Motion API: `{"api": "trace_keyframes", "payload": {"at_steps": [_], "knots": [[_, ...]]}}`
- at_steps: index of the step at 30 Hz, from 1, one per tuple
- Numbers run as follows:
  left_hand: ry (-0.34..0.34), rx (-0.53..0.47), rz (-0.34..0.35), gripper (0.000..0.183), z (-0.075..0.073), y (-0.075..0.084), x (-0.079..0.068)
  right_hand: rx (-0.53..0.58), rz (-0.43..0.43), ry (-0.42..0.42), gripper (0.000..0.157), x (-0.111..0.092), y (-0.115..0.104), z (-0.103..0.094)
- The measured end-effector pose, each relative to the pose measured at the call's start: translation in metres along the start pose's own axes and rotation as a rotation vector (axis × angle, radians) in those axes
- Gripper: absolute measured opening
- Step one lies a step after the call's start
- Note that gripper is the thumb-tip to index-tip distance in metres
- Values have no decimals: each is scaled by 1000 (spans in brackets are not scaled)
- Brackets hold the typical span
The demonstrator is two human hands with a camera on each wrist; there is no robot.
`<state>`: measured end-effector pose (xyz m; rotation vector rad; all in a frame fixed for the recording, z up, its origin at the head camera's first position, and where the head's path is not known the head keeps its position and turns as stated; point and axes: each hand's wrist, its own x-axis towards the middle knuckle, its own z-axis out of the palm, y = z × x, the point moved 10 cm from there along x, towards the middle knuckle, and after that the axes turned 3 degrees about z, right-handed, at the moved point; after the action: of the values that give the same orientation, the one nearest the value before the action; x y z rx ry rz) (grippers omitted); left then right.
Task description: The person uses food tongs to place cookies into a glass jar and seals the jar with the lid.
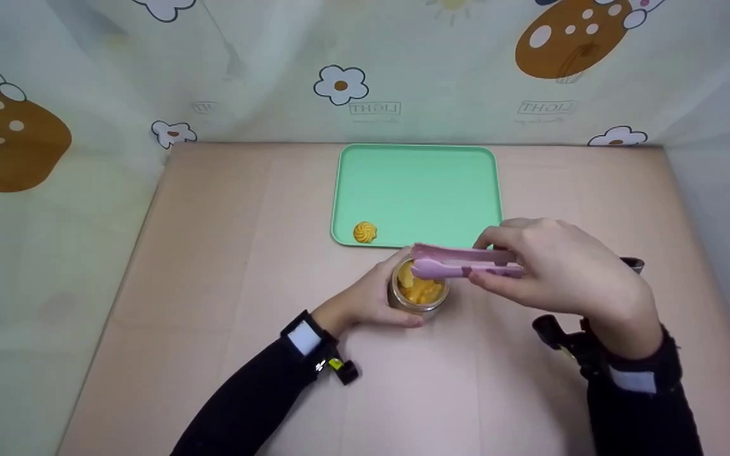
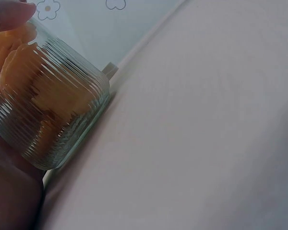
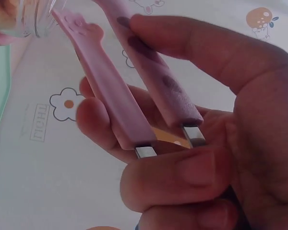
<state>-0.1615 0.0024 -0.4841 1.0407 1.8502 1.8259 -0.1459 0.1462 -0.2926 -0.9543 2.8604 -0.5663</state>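
My left hand (image 1: pixel 377 294) curls round a ribbed glass jar (image 2: pixel 62 96) that stands on the table in front of a green tray (image 1: pixel 422 196). Yellow-brown cookies (image 1: pixel 421 290) fill much of the jar. Pink tongs (image 1: pixel 460 263) with metal inner strips are in my right hand (image 1: pixel 561 266), thumb on one arm and fingers on the other. Their tips overlap the jar's mouth in the head view, and the two arms stand a little apart. One swirled cookie (image 1: pixel 365 232) lies in the tray's near left corner.
The pale pink tabletop (image 1: pixel 213 253) reaches back to a patterned curtain (image 1: pixel 263 69), which also hangs along both sides. A small wrist camera (image 1: pixel 343 370) sticks out from my left wrist, another (image 1: pixel 549 332) from my right.
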Motion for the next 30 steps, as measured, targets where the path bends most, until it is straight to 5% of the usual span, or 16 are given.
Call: {"api": "trace_keyframes", "payload": {"at_steps": [10, 30], "knots": [[16, 36, 11, 96, -2, 1, 0, 52, 100, 101, 35, 24, 32, 1], [11, 46, 23, 95, -2, 2, 1, 125, 124, -52, 45, 101, 67, 67]]}}
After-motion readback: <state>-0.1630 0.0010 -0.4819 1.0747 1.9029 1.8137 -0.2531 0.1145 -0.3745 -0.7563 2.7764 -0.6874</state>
